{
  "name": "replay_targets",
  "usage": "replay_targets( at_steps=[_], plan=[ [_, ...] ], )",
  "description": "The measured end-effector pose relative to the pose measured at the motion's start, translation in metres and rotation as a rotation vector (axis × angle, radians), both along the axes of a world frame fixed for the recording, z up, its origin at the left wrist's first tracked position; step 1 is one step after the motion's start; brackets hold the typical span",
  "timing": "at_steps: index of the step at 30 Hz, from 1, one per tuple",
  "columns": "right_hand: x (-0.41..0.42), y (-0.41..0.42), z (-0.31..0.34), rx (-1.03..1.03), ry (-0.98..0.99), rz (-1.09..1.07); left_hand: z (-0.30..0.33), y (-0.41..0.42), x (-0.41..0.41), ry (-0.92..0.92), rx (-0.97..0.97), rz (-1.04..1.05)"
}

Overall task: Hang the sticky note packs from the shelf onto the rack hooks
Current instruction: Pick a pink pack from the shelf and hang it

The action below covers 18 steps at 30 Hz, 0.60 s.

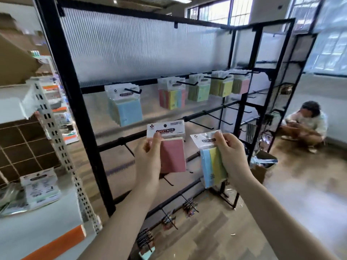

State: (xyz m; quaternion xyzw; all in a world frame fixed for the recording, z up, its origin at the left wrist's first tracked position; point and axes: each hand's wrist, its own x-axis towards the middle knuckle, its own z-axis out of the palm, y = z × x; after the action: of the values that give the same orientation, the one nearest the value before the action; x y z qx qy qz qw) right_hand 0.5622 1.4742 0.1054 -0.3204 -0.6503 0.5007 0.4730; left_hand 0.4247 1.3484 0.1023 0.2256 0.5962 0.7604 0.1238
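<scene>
My left hand (149, 156) grips a pink sticky note pack (171, 154) by its left side, thumb on the white header, held upright in front of the black rack (75, 102). To its right, my right hand (231, 155) pinches a blue, green and yellow pack (211, 163) near its header. On the rack's upper row, several packs hang on hooks: a blue bunch (125, 107), a multicoloured bunch (171, 95) and others further right. An empty hook (200, 123) sticks out just above the packs I hold. More packs (40, 186) lie on the white shelf at the left.
The white shelf unit (56, 136) with orange trim stands close on the left. A person (305, 125) crouches on the floor at the right behind the rack. A cardboard box (262, 164) sits by the rack's foot. Small items hang on the bottom hooks (169, 220).
</scene>
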Motion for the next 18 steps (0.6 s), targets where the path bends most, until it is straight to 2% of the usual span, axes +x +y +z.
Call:
replay_targets(
  at_steps=[4,8,15,18],
  plan=[
    [-0.015,0.044,0.007,0.086,-0.003,-0.117,-0.001,0.041,-0.025,-0.043,0.025,0.033],
    [-0.04,0.084,0.017,0.094,0.008,-0.176,0.001,0.078,-0.045,-0.054,0.016,-0.098],
    [-0.083,0.129,0.046,0.276,0.111,-0.06,0.027,0.128,-0.066,0.183,-0.078,-0.492],
    [-0.095,0.143,0.055,0.316,0.109,0.032,0.044,0.144,-0.07,0.281,-0.096,-0.55]
  ],
)
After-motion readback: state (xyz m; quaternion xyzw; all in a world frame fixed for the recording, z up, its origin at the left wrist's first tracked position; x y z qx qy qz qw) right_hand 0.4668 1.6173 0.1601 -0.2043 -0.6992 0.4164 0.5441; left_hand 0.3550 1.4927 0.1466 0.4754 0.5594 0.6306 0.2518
